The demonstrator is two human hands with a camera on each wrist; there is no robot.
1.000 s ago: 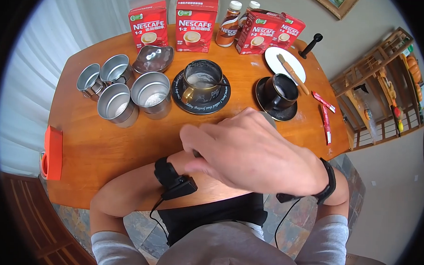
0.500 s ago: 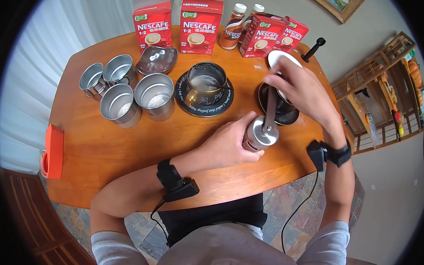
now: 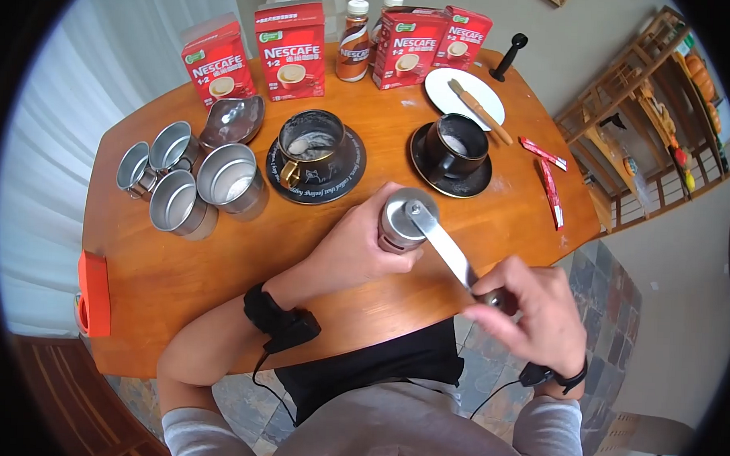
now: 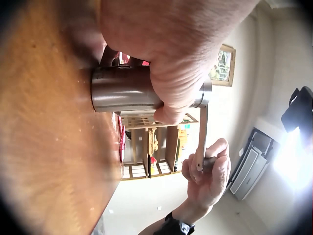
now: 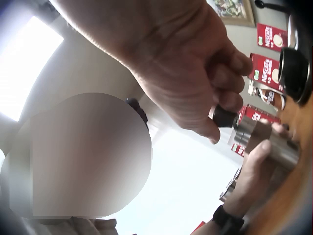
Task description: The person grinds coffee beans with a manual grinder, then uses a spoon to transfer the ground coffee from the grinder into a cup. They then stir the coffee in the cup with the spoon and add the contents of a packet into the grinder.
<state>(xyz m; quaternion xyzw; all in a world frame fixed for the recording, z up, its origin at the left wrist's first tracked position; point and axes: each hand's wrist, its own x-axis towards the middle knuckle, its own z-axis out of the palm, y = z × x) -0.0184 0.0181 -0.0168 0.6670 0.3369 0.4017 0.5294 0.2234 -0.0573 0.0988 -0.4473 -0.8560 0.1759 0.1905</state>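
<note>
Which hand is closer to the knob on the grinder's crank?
Your right hand: its fingers grip the knob. Your left hand is at the other end of the crank, wrapped round the grinder's body.

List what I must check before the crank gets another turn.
1. Left hand wrapped round the grinder: ok.
2. Right hand on the knob: ok.
3. Crank joined to the grinder's top: ok.
4. Crank clear of left cup and right cup: ok, it points away from both.
5. Beans left inside: cannot tell, the top hides them.
6. Table clean: not ok, pale smudges show near the right cup.
</note>
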